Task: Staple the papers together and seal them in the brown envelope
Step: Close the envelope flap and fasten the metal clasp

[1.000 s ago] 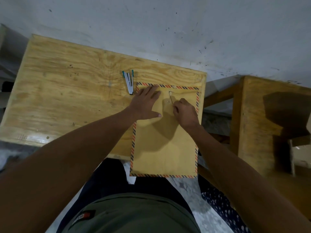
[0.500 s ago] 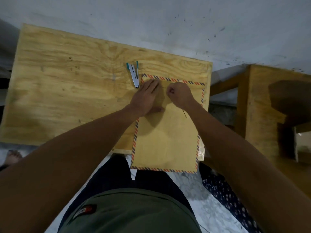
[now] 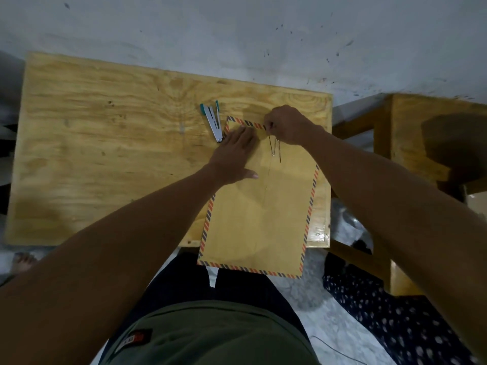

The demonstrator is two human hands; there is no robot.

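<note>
The brown envelope (image 3: 259, 214), edged with red and blue stripes, lies on the right part of the wooden table (image 3: 105, 154), its near end hanging over the front edge. My left hand (image 3: 234, 156) presses flat on its upper left part, fingers apart. At the envelope's top edge my right hand (image 3: 288, 125) is pinched on the closure string (image 3: 275, 150), which hangs down in a loop over the flap. A silver stapler (image 3: 214, 122) with teal ends lies open just left of the envelope's top corner. No papers are visible.
A pale wall runs behind the table. A second wooden table (image 3: 432, 143) stands to the right with a gap between. My legs and a patterned cloth (image 3: 395, 317) are below the table's front edge. A bare foot (image 3: 22, 260) shows at far left.
My right hand moved up from the envelope's flap centre to its top edge, pulling the string so that it now hangs in a loop. My left hand stayed pressed on the envelope.
</note>
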